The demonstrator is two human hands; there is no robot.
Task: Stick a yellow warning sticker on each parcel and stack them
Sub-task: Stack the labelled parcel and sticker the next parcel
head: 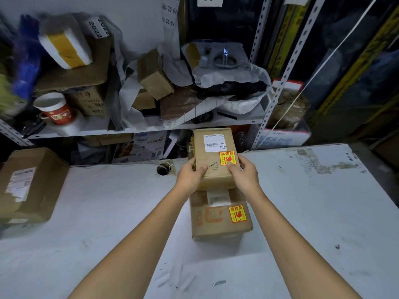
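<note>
A person's two bare hands hold a brown cardboard parcel (213,157) above a white table (108,212), the left hand (190,175) curled around its near left edge and the right hand (245,172) around its near right edge, thumbs on top. A yellow warning sticker (227,157) sits on the held parcel's top, partly under the right thumb. Just below it, a second parcel (220,219) with its own yellow sticker (237,214) rests on the table, and a larger box (30,184) sits well apart at the table's left edge.

The wide-angle head camera looked forward and down on the tabletop (108,212) from close above. The left hand (191,174) and right hand (246,172) met on a parcel (212,145) near centre, and the shelf (86,132) lay toward 12 o'clock.
</note>
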